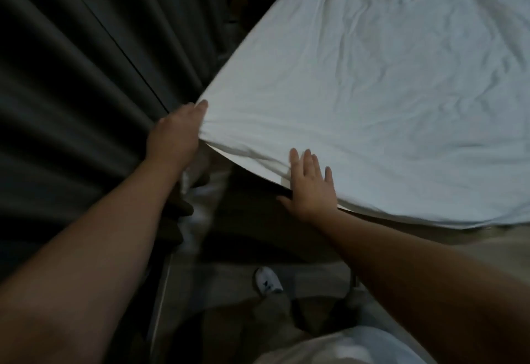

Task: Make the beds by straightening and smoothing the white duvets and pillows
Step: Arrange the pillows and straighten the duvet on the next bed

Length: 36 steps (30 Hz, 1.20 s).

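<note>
— Duvet placement?
— Spread on the bed, twelve to four o'clock.
— Hands?
— Its nine-o'clock corner is gripped by the left hand; its near edge is pressed by the flat right hand. Curtain is seen at ten o'clock.

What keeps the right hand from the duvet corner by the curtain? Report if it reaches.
Probably yes: the right hand lies flat on the duvet edge; only open fabric lies before the corner the left hand grips.

left hand: grips duvet corner, centre-left
right hand: flat on duvet's lower edge
curtain: dark, left
</note>
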Each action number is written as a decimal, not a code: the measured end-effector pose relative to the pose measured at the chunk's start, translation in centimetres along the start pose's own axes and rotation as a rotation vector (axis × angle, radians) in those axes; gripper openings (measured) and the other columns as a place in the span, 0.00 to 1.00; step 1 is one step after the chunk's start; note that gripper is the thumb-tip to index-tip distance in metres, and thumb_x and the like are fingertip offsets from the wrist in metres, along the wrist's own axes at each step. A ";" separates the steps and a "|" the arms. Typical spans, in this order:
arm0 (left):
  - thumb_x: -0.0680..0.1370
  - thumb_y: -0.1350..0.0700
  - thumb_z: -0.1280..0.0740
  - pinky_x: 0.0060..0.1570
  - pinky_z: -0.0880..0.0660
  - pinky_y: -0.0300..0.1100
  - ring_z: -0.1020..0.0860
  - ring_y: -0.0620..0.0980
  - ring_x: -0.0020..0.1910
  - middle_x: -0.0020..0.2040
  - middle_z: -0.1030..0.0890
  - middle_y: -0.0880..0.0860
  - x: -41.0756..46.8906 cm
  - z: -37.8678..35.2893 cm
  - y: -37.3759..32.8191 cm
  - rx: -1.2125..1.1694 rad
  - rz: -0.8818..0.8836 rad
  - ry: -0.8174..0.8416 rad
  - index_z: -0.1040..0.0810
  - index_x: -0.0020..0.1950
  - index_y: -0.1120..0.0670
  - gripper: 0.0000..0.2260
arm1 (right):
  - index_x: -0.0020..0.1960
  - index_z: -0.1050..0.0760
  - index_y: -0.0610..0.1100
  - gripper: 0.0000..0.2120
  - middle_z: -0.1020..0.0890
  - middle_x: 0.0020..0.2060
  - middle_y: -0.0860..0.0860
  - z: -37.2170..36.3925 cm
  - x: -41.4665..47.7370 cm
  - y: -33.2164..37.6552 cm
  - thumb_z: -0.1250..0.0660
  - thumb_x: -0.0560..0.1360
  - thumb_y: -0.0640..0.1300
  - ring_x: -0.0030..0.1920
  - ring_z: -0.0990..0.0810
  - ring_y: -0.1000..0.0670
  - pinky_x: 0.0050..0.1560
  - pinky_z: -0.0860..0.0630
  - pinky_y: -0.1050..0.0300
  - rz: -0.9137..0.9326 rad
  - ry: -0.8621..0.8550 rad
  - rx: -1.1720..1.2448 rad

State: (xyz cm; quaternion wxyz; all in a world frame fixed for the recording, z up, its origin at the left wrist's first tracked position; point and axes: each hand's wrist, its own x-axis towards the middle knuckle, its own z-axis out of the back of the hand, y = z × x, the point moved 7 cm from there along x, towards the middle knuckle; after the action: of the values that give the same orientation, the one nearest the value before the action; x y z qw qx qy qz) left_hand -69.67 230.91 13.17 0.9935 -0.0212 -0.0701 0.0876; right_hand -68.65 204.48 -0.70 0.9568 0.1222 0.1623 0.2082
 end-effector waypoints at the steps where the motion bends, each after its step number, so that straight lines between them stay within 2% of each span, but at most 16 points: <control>1: 0.77 0.64 0.39 0.57 0.23 0.61 0.21 0.67 0.58 0.70 0.26 0.58 -0.1 -0.3 -0.3 0.013 -0.015 0.018 0.33 0.78 0.51 0.28 | 0.81 0.69 0.50 0.56 0.59 0.82 0.42 0.0 0.6 1.1 0.28 0.74 0.56 0.82 0.58 0.42 0.79 0.55 0.36 -0.031 -0.054 0.023; 4: 0.77 0.66 0.40 0.56 0.24 0.60 0.21 0.68 0.56 0.69 0.26 0.58 -0.6 -0.2 0.0 0.055 -0.009 0.035 0.35 0.79 0.50 0.30 | 0.81 0.68 0.51 0.56 0.59 0.82 0.44 0.1 2.3 1.0 0.26 0.73 0.46 0.82 0.58 0.42 0.79 0.55 0.35 -0.171 -0.144 0.048; 7: 0.78 0.67 0.40 0.57 0.25 0.58 0.22 0.67 0.57 0.70 0.26 0.58 -0.6 0.3 1.1 0.114 0.007 0.055 0.35 0.79 0.51 0.30 | 0.83 0.60 0.49 0.42 0.54 0.83 0.46 0.8 3.7 -3.2 0.37 0.79 0.39 0.82 0.52 0.40 0.79 0.50 0.36 -0.256 -0.128 -0.027; 10: 0.78 0.67 0.40 0.58 0.26 0.57 0.23 0.66 0.59 0.72 0.27 0.57 -0.5 0.2 2.0 0.105 0.036 0.087 0.34 0.79 0.50 0.29 | 0.82 0.51 0.44 0.34 0.44 0.81 0.43 3.3 3.3 -10.6 0.41 0.79 0.36 0.79 0.41 0.39 0.77 0.42 0.38 -0.376 -0.205 -0.102; 12: 0.78 0.66 0.40 0.59 0.27 0.56 0.23 0.66 0.62 0.74 0.28 0.56 -0.6 -0.8 2.6 0.098 0.066 0.127 0.34 0.79 0.50 0.29 | 0.77 0.40 0.42 0.28 0.32 0.74 0.40 5.0 1.8 -15.5 0.40 0.78 0.35 0.71 0.31 0.38 0.71 0.34 0.40 -0.431 -0.256 -0.104; 14: 0.79 0.65 0.41 0.60 0.27 0.56 0.24 0.65 0.63 0.76 0.31 0.54 -0.7 -2.4 3.3 0.106 0.091 0.166 0.35 0.79 0.49 0.28 | 0.70 0.32 0.42 0.20 0.24 0.64 0.40 5.1 0.6 -17.6 0.40 0.78 0.36 0.63 0.24 0.37 0.63 0.26 0.43 -0.375 -0.143 -0.126; 17: 0.81 0.63 0.43 0.63 0.28 0.56 0.26 0.65 0.66 0.79 0.37 0.54 -1.3 -6.0 4.7 0.166 0.138 0.299 0.39 0.81 0.47 0.28 | 0.65 0.27 0.44 0.14 0.22 0.61 0.41 2.0 -1.3 -15.6 0.40 0.81 0.40 0.60 0.21 0.40 0.62 0.23 0.46 -0.212 0.324 -0.248; 18: 0.82 0.63 0.44 0.64 0.29 0.56 0.27 0.65 0.67 0.80 0.38 0.54 -1.8 -7.3 5.1 0.181 0.160 0.344 0.40 0.81 0.48 0.28 | 0.65 0.26 0.43 0.13 0.22 0.61 0.42 1.1 -1.9 -15.0 0.41 0.81 0.40 0.60 0.21 0.42 0.62 0.24 0.49 -0.189 0.400 -0.261; 21: 0.82 0.61 0.43 0.66 0.30 0.57 0.30 0.67 0.68 0.78 0.38 0.61 -3.2 -11.2 5.2 0.207 0.322 0.429 0.44 0.82 0.54 0.27 | 0.64 0.27 0.42 0.12 0.22 0.58 0.43 1.1 -2.4 -14.3 0.39 0.81 0.39 0.58 0.21 0.42 0.55 0.25 0.51 -0.175 0.319 -0.212; 23: 0.80 0.56 0.38 0.70 0.33 0.57 0.36 0.68 0.74 0.80 0.45 0.62 -4.3 -14.2 1.4 0.162 0.352 0.494 0.50 0.83 0.55 0.33 | 0.63 0.29 0.42 0.11 0.22 0.55 0.43 1.8 -2.5 -14.2 0.38 0.81 0.40 0.55 0.21 0.42 0.52 0.25 0.51 -0.181 0.251 -0.177; 25: 0.76 0.50 0.30 0.77 0.41 0.55 0.49 0.61 0.81 0.83 0.56 0.57 -5.1 -17.3 -7.3 0.025 0.134 0.578 0.58 0.83 0.51 0.45 | 0.62 0.30 0.42 0.11 0.21 0.55 0.43 2.6 -2.3 -13.6 0.37 0.80 0.39 0.54 0.21 0.41 0.51 0.25 0.50 -0.156 0.202 -0.145; 27: 0.72 0.48 0.24 0.79 0.46 0.53 0.56 0.55 0.82 0.83 0.60 0.50 -5.7 -18.0 -17.8 -0.179 -0.093 0.574 0.63 0.82 0.46 0.54 | 0.63 0.31 0.41 0.12 0.21 0.55 0.42 3.3 -2.1 -12.4 0.36 0.80 0.40 0.54 0.20 0.40 0.52 0.23 0.47 -0.119 0.172 -0.104; 29: 0.74 0.48 0.26 0.79 0.48 0.52 0.56 0.52 0.82 0.83 0.58 0.50 -5.6 -17.7 -25.5 -0.271 -0.133 0.464 0.64 0.82 0.46 0.52 | 0.65 0.32 0.41 0.18 0.21 0.56 0.42 3.9 -2.3 -12.1 0.33 0.79 0.43 0.54 0.20 0.40 0.52 0.22 0.47 -0.118 0.137 -0.070; 31: 0.79 0.49 0.35 0.79 0.49 0.52 0.55 0.51 0.82 0.84 0.55 0.51 -4.9 -17.6 -29.0 -0.278 -0.013 0.358 0.61 0.83 0.48 0.42 | 0.67 0.33 0.41 0.20 0.21 0.56 0.43 4.4 -2.6 -12.5 0.32 0.79 0.45 0.53 0.19 0.42 0.47 0.23 0.50 -0.118 0.078 -0.067; 34: 0.81 0.53 0.40 0.75 0.40 0.51 0.40 0.53 0.79 0.81 0.39 0.52 -4.1 -18.2 -28.8 -0.380 0.234 0.307 0.44 0.82 0.50 0.29 | 0.69 0.35 0.40 0.18 0.23 0.59 0.42 4.8 -3.3 -13.7 0.39 0.82 0.43 0.56 0.21 0.41 0.45 0.32 0.52 -0.085 0.007 -0.078; 36: 0.80 0.57 0.39 0.69 0.33 0.50 0.30 0.55 0.72 0.75 0.29 0.53 -3.7 -17.4 -28.9 -0.355 0.256 0.306 0.40 0.80 0.48 0.28 | 0.73 0.38 0.38 0.21 0.24 0.62 0.42 5.0 -3.3 -14.9 0.40 0.82 0.41 0.59 0.22 0.42 0.50 0.29 0.52 -0.070 -0.047 0.004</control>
State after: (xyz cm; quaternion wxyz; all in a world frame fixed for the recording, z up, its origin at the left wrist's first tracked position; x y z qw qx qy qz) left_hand -65.81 201.29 -2.96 0.9541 -0.2170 0.0699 0.1944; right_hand -64.35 189.06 0.25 0.9668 0.1234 0.1444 0.1712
